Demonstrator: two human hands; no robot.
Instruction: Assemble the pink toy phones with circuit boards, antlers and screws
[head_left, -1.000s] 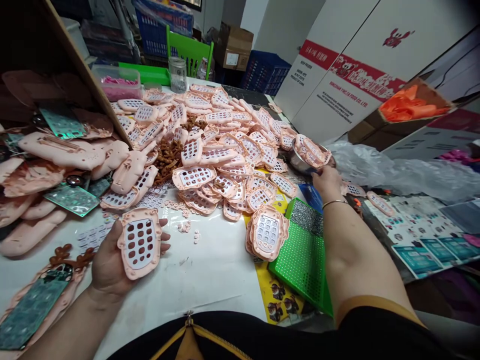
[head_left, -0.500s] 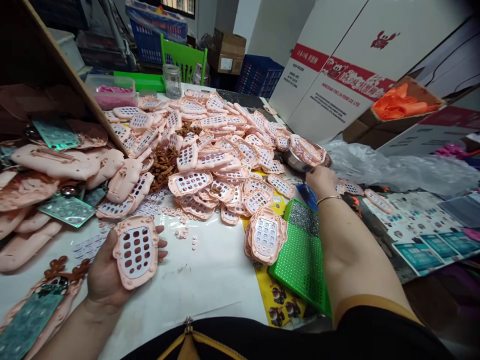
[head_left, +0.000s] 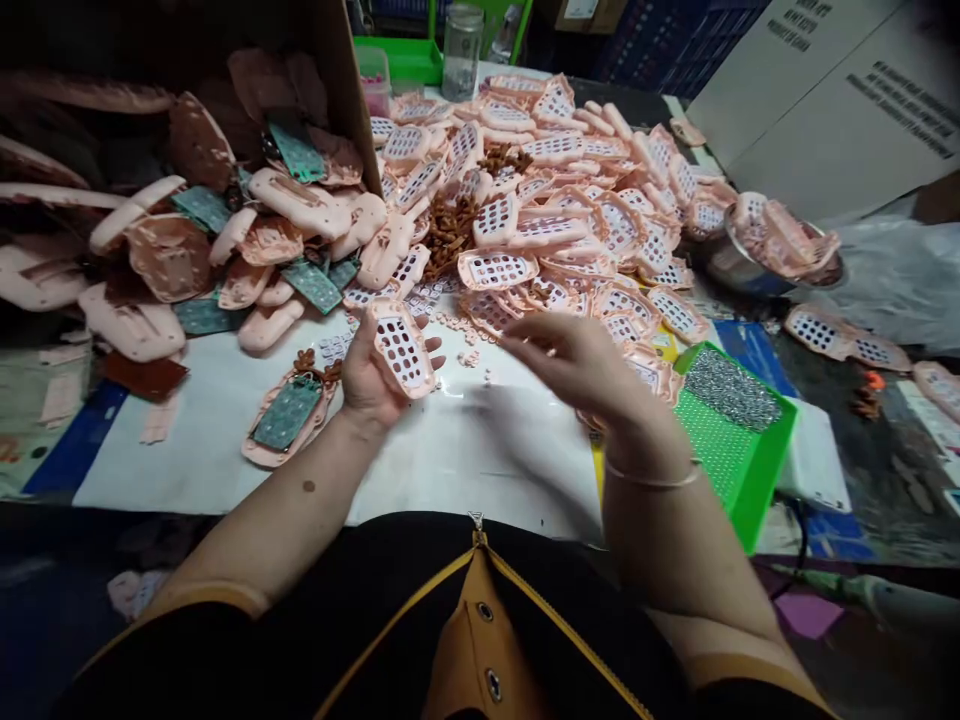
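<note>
My left hand (head_left: 367,385) holds a pale pink plastic shell (head_left: 403,350), its white panel of dark holes facing up. Slightly blurred, my right hand (head_left: 581,365) hangs over the white work surface (head_left: 465,460), to the right of that shell and apart from it. Its fingertips are pressed together; whatever is in them is too small to make out. Small pink pieces (head_left: 469,357) lie on the surface between the hands. Beside my left forearm is another shell (head_left: 259,440) with a green circuit board (head_left: 287,412) and brown antlers (head_left: 322,370).
A large heap of pink shells (head_left: 559,225) fills the back, with brown antlers (head_left: 450,235) among them. At right are a green tray (head_left: 750,510) with screws (head_left: 731,388) and a metal bowl (head_left: 724,268) of shells. A cardboard box (head_left: 356,110) with shells stands left.
My right hand has come back from the metal bowl at the right to near the held shell. The left hand still holds its shell. The view has turned down and left.
</note>
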